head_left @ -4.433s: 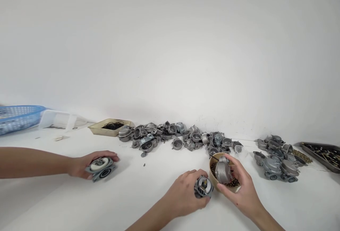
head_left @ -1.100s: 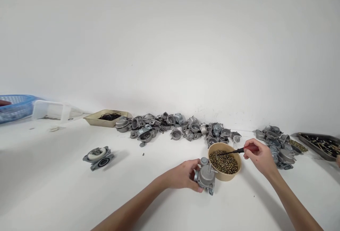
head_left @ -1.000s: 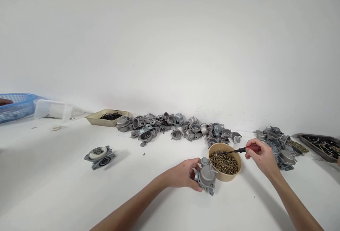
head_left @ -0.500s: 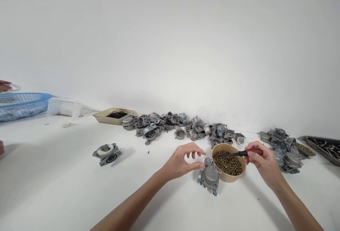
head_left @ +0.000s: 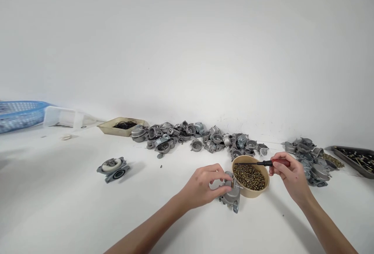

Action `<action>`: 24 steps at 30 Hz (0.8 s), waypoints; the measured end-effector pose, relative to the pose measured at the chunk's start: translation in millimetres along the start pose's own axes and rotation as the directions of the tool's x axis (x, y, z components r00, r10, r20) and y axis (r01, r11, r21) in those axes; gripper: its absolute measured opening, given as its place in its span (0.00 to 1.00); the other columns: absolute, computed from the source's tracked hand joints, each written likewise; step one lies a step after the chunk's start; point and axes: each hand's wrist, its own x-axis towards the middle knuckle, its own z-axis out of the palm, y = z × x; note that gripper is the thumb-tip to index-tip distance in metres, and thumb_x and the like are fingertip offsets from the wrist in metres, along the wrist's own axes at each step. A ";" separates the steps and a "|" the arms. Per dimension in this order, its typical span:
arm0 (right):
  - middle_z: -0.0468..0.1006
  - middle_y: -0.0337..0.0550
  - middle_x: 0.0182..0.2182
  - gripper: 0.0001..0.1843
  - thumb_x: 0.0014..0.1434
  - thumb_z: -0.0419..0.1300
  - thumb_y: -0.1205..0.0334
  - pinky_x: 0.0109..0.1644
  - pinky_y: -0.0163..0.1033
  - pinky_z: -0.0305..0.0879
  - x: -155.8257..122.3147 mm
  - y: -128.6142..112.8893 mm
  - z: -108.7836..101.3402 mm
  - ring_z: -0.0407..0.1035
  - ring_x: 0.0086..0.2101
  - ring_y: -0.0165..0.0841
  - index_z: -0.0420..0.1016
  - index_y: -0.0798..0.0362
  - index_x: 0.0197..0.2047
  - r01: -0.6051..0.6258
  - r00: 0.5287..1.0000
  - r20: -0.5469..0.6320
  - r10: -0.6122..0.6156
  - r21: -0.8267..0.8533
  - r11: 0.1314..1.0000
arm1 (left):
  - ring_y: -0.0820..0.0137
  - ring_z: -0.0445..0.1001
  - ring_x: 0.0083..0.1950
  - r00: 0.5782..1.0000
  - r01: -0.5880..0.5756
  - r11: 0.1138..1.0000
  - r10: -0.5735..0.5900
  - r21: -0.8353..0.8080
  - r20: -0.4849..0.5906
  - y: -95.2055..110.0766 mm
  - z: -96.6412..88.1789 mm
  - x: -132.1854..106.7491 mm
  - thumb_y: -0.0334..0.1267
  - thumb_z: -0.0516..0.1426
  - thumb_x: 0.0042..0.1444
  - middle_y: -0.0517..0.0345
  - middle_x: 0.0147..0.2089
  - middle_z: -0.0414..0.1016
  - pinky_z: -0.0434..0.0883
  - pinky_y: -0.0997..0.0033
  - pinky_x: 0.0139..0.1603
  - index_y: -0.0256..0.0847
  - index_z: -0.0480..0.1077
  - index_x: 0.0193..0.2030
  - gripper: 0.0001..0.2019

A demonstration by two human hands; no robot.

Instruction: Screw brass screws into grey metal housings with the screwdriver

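My left hand point(head_left: 204, 186) pinches a small brass screw with thumb and forefinger over the top of a grey cast metal assembly point(head_left: 230, 198) standing on the white table. Just right of it sits a tan round bowl point(head_left: 257, 191) full of brass screws. My right hand point(head_left: 288, 176) grips a red-handled screwdriver point(head_left: 273, 163), whose dark shaft reaches left across the bowl's far rim.
A long heap of grey metal castings point(head_left: 198, 141) lies along the wall, with a second heap point(head_left: 309, 160) at right beside a dark tray point(head_left: 355, 160). A beige tray of black rings point(head_left: 122, 125), a blue basket point(head_left: 17, 113) and a lone assembly point(head_left: 113, 166) lie to the left.
My left hand let go of the assembly, rose with fingers spread, then came down pinching a screw at its top. The screwdriver tip moved from inside the bowl to its far rim.
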 end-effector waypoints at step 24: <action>0.81 0.44 0.28 0.27 0.55 0.72 0.36 0.28 0.39 0.80 7.6 2.5 -2.9 0.77 0.23 0.36 0.77 0.53 0.37 0.019 0.980 -0.180 -0.080 -0.315 0.949 | 0.70 0.73 0.30 0.963 0.235 0.950 -0.198 -0.207 0.183 6.4 -35.3 6.4 0.45 0.69 0.54 0.53 0.34 0.84 0.65 0.73 0.30 0.42 0.85 0.34 0.09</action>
